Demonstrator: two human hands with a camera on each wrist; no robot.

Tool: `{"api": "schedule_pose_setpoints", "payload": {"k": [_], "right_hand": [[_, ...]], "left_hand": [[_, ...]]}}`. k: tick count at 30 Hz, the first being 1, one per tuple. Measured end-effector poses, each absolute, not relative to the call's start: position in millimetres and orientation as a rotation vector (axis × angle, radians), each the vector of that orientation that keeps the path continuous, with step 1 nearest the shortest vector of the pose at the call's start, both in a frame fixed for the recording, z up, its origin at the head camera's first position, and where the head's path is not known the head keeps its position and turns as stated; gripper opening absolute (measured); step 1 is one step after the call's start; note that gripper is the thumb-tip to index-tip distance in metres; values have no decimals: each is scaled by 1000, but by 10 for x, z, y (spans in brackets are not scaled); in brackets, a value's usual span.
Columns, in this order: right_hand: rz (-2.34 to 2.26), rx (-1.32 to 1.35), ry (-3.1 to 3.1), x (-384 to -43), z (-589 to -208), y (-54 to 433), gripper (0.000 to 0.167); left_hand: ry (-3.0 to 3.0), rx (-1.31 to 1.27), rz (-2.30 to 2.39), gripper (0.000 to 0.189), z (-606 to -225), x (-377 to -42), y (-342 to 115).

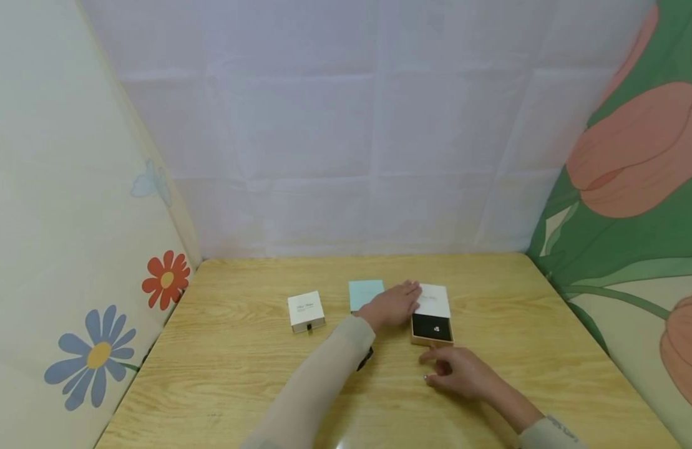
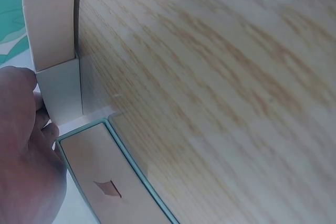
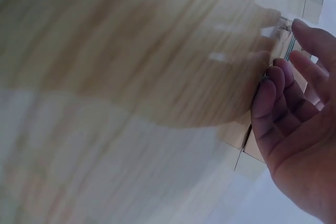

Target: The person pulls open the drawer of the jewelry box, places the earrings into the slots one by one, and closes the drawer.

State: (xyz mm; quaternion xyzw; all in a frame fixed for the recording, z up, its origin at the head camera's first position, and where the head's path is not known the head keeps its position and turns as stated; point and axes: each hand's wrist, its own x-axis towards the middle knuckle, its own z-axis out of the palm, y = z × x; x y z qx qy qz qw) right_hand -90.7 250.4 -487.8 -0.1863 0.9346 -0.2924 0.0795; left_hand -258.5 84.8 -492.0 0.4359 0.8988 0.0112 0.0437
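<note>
A white box sleeve [image 1: 433,299] lies at the right of the group, its tan drawer [image 1: 432,342] slid out toward me. On the drawer's black lining [image 1: 423,324] sits a silver stud-like ornament [image 1: 437,328]. My left hand [image 1: 392,305] grips the sleeve's left side; in the left wrist view, curled fingertips [image 2: 50,131] touch its corner. My right hand [image 1: 458,371] is in front of the drawer. It pinches a tiny shiny piece of jewellery [image 3: 285,23] at the thumb tip, its exact shape unclear. The other fingers of that hand are curled.
A light blue box [image 1: 366,290] lies partly under my left hand, its tan drawer front [image 2: 108,182] showing in the left wrist view. Farther left is another white box [image 1: 306,308] with a black tab. The wooden table [image 1: 228,349] meets cloth-covered walls behind and on both sides.
</note>
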Motion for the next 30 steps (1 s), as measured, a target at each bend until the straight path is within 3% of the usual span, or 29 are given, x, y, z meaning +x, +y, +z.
{"api": "schedule_pose_setpoints", "payload": {"k": [18, 30], "right_hand": [[-854, -547, 2771, -895, -4884, 2487, 27], [-819, -711, 2836, -884, -4884, 2464, 14]], "left_hand": [[2756, 1332, 23, 56, -4971, -2591, 855], [2760, 1337, 20, 56, -4948, -2583, 843]]}}
